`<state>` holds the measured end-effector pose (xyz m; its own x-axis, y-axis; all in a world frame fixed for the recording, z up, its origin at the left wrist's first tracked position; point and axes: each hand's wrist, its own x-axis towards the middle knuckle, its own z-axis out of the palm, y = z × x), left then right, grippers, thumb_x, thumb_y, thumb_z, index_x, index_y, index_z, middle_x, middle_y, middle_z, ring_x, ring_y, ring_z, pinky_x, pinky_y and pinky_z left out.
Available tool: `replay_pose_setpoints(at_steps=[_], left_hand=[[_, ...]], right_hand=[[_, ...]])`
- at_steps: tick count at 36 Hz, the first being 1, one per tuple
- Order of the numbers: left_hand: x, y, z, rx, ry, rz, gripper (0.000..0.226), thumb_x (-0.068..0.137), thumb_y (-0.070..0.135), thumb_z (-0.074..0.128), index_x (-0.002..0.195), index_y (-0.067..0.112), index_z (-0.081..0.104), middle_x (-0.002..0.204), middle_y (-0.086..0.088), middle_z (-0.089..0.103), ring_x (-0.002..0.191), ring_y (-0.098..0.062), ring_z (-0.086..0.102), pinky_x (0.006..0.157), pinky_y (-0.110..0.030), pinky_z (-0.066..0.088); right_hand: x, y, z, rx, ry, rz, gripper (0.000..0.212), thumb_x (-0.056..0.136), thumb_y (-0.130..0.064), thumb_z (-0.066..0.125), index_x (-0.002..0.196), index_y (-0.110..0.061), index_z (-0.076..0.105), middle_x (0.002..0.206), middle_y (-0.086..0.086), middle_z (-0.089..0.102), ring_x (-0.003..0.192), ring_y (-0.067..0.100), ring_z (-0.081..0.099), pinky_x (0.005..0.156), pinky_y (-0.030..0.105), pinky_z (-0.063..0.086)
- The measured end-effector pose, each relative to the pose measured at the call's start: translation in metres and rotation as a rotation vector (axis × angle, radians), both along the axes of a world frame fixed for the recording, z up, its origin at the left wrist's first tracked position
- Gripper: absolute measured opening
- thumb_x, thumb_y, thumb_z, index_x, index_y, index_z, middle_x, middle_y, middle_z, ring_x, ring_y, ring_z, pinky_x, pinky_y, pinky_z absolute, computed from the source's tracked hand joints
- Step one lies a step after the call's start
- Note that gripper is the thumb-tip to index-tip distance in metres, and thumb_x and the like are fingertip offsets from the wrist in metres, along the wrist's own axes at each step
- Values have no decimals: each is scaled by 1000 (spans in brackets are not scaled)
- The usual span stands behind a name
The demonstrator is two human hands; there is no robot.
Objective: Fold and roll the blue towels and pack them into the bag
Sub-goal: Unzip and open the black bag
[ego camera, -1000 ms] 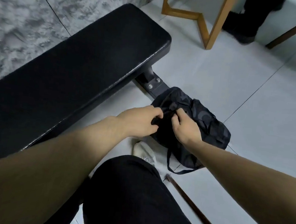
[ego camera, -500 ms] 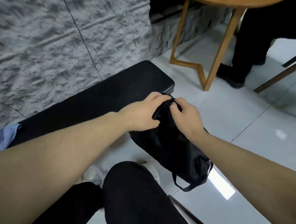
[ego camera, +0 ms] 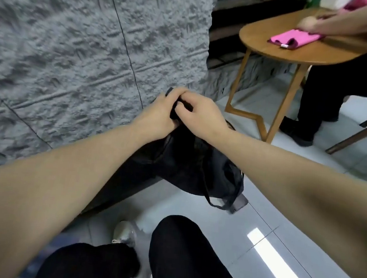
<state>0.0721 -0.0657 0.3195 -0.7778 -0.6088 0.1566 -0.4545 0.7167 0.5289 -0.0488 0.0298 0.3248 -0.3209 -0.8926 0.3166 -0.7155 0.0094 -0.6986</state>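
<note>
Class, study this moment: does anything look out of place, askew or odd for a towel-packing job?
No blue towels are visible. Both the left hand and right hand pinch the top of the black bag, which hangs raised, its strap dangling. Nothing looks spilled or damaged.

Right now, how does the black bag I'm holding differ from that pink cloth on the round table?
The black bag hangs bunched from its top, gripped by the left hand and right hand; the pink cloth lies flat on the wooden table. The bag is dark and bulky with a dangling strap; the cloth is bright and thin. Both are soft fabric.
</note>
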Motion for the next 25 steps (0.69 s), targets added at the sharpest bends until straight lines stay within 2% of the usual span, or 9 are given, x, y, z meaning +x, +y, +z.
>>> replay_pose_setpoints(at_steps=[3,6,10,13,15,18,21,23,25], left_hand=[[18,-16,-6,-56,63,86,64,87,6,57,141,34,38,133,-6,52,119,-24,53,102,-39,44],[37,-24,-17,-82,136,186,60,84,-9,48,135,22,52,131,-5,57,121,-20,51,99,-22,37],[59,-39,-40,-83,184,243,56,81,-14,43,123,18,62,122,-5,62,115,-16,54,92,-8,33],[73,-50,-56,-101,184,277,51,83,-14,43,116,19,64,117,-3,63,112,-16,55,93,-14,35],[81,-56,-63,-75,198,330,48,85,-13,43,107,23,65,114,1,63,108,-12,55,92,-9,34],[90,-65,-71,-19,230,402,51,82,-16,42,90,31,60,107,5,62,101,-9,53,86,-5,33],[95,-74,-79,10,280,461,57,78,-17,43,75,37,58,97,6,62,94,-8,54,82,-2,33],[97,-78,-82,38,281,489,53,80,-17,45,75,33,61,93,9,61,91,-3,52,79,1,32],[98,-81,-85,66,290,483,54,82,-17,45,78,33,62,95,10,61,92,0,52,81,2,32]], right_hand=[[12,-20,-2,56,77,70,26,97,-30,50,117,-21,63,111,-5,64,103,16,59,82,35,48],[25,-31,-16,141,165,139,49,98,-33,51,146,-28,44,144,-6,50,123,16,53,94,31,44],[42,-39,-40,301,31,229,55,99,-49,47,150,-39,31,149,-10,46,129,15,50,101,31,43],[43,-43,-58,474,-276,286,59,101,-61,25,152,-32,35,155,-7,39,142,15,35,114,30,28],[36,-44,-70,615,-342,276,64,102,-60,16,151,-26,39,158,-5,34,145,16,30,116,32,22],[18,-43,-93,723,-231,215,47,106,-37,29,150,-25,40,157,-5,35,144,17,31,113,25,24],[2,-40,-106,747,-189,175,55,99,-17,48,152,-26,35,149,-8,43,140,15,39,110,17,28],[-6,-43,-103,727,-107,111,61,96,-20,54,153,-25,32,140,-9,50,135,16,44,98,12,32],[-15,-53,-98,712,11,30,71,92,-34,62,154,-27,28,145,-1,50,134,23,46,101,22,36]])
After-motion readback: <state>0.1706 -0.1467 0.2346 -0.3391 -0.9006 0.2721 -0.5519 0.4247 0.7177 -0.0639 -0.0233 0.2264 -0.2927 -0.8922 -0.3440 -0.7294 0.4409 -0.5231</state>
